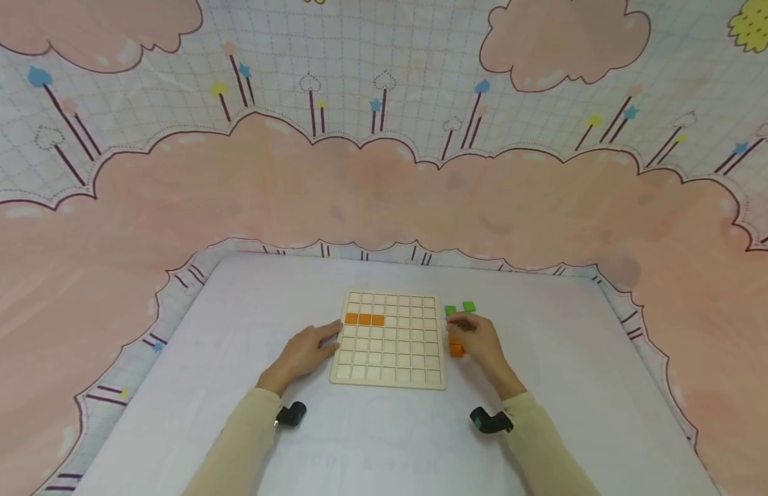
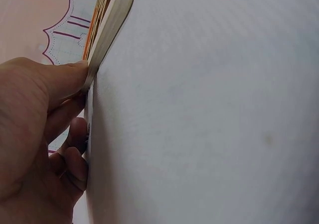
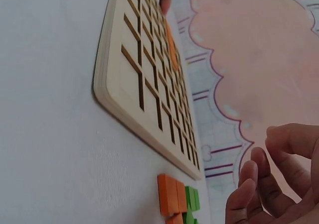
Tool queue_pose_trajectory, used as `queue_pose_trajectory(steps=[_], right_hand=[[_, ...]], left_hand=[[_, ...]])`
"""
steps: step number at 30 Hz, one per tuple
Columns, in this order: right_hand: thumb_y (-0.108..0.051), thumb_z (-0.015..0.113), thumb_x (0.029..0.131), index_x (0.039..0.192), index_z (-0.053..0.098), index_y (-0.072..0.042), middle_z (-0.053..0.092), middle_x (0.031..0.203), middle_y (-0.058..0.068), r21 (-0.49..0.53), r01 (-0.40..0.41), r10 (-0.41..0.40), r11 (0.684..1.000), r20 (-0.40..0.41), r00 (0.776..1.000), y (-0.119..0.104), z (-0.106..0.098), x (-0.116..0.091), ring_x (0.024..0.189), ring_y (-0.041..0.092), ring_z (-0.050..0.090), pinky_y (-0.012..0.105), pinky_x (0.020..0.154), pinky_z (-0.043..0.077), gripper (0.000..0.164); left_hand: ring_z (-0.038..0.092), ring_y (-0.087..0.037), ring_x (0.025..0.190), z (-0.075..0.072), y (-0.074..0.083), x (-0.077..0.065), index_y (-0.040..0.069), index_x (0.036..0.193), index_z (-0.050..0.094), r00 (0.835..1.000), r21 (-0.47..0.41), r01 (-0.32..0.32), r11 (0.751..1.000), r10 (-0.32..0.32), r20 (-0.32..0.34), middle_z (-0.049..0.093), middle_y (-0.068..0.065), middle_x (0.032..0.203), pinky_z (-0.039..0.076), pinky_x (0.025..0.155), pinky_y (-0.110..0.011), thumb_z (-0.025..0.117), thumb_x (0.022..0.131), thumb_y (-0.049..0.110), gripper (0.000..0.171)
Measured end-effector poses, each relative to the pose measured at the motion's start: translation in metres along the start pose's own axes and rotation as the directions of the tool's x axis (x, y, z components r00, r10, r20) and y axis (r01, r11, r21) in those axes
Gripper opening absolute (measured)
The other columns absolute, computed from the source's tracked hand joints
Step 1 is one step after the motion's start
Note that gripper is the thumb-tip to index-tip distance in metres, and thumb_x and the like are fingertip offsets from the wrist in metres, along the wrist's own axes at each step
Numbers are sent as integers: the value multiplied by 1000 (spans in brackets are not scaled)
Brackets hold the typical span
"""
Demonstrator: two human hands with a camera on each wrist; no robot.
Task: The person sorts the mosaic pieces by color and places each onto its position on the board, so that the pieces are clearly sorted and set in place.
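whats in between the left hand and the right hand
In the head view, the grid board, three orange tiles set in it, lies between left hand and right hand; loose orange tiles sit beside it, partly hidden by the right hand.

Bright orange tiles (image 1: pixel 365 319), vivid green tiles (image 1: pixel 469 306), a cream board (image 1: pixel 390 358) lined in squares — and look, peach clouds (image 1: pixel 563 41) across a checked white backdrop (image 1: pixel 359 34)!
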State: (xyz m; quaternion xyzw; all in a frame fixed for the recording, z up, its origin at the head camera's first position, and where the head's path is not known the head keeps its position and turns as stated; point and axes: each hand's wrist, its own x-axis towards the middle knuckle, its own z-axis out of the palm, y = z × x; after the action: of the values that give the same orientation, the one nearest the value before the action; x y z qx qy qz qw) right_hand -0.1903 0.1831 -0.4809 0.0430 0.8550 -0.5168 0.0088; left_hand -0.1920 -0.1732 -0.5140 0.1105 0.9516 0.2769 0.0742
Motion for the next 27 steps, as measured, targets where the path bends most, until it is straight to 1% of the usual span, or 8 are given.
queue_pose_trajectory(steps=[5,9,13,17,23,25,27], right_hand=[[-19,67,93,115,69,-5,69,111,10,16,-1,1,1000,-18,1000,7,-10,0,102,22,61,24,82,51,26],[-20,67,93,115,69,-7,69,112,10,9,-21,21,1000,-30,999,14,-17,0,102,22,60,25,79,52,26],[-20,68,93,115,70,-8,68,112,10,-6,-31,31,999,-44,999,23,-23,0,99,21,60,26,73,53,25],[-19,67,92,116,69,-7,69,111,11,-31,-22,20,999,-60,998,28,-29,-2,98,21,60,23,69,52,26],[-18,66,93,118,68,-8,69,115,12,-89,-28,21,996,-75,997,32,-39,-5,104,24,60,24,77,50,27],[-18,65,94,120,67,-7,69,117,14,-112,-27,18,993,-76,997,35,-41,-5,106,26,60,23,76,50,28],[-16,64,95,121,67,-6,68,118,15,-115,-35,26,993,-78,997,38,-44,-4,106,27,61,21,73,50,28]], left_hand=[[56,-31,124,1,-1,1,19,146,48,1000,4,-7,1000,7,-5,47,4,152,47,102,-50,60,98,30,51],[55,-31,127,1,-1,2,18,146,49,1000,-2,-7,1000,7,-4,46,5,153,46,104,-51,60,98,30,51],[55,-31,127,1,-2,1,18,145,49,1000,3,-8,1000,8,-6,46,5,153,46,104,-51,61,97,30,51],[55,-31,127,1,-1,1,17,145,49,1000,2,-16,1000,16,-13,46,4,153,46,104,-51,61,97,29,51],[55,-31,128,1,0,2,16,145,50,1000,3,-22,1000,22,-17,46,4,153,45,104,-50,61,97,29,51],[55,-31,127,1,0,1,17,145,50,1000,4,-23,1000,23,-18,46,4,153,45,104,-50,61,97,29,50],[55,-31,127,1,0,2,17,145,49,1000,5,-23,1000,23,-17,46,5,153,46,104,-50,61,97,29,50]])
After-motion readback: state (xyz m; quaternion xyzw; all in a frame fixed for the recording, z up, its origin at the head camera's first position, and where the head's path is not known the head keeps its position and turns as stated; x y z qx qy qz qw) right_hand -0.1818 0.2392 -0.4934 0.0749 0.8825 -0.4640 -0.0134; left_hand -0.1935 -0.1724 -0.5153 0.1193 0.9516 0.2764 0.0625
